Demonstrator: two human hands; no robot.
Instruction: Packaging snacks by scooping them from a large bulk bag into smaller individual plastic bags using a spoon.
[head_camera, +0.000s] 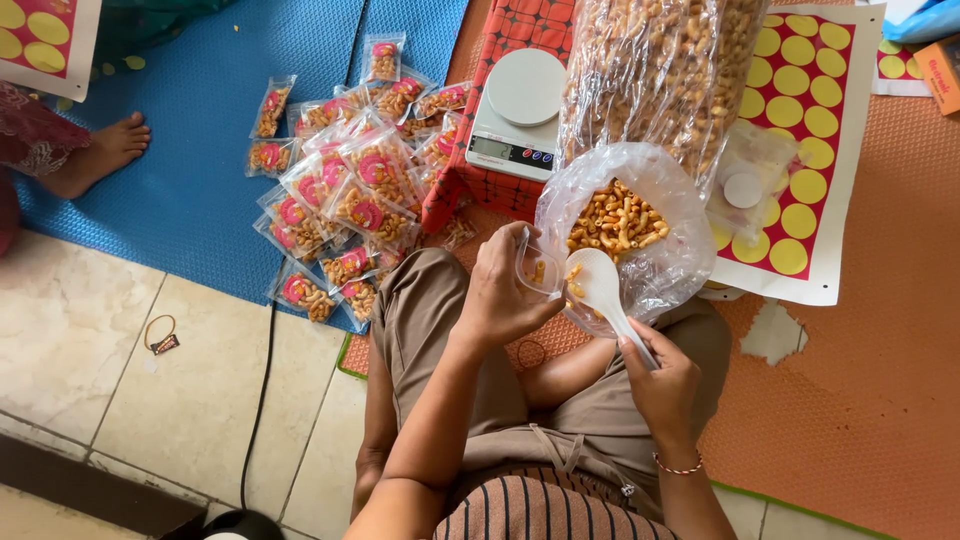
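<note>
We saw the left hand (500, 290) with its grip closed on a small clear pouch (540, 270), thumb and fingers pinching its mouth open just above the person's lap. A few orange-brown snack pieces already lay inside the pouch. The right hand (660, 385) had its grip clenched around the handle of a white plastic spoon (603, 290), whose bowl pointed up and away from the person and sat right beside the pouch's opening, touching or nearly touching it; a piece or two seemed to rest at the spoon's edge. A beaded bracelet (678, 468) circled the right wrist.

Just behind the spoon stood an open clear plastic bag (650, 270) of the same snack pieces, its rim rolled down. Behind that rose a much taller clear sack (650, 70) packed with the snacks. Beside it, to the left, a white digital kitchen scale (518, 115) rested on a red patterned box (520, 30).

On the blue mat (190, 150) to the left lay a heap of filled, sealed pouches (340, 190) with round pink labels. A sheet of round yellow stickers (800, 130) lay on the orange mat (880, 350) to the right. Another person's bare foot (100, 150) rested on the blue mat's far left edge. A black cable (262, 390) ran across the tiled floor (90, 330).
</note>
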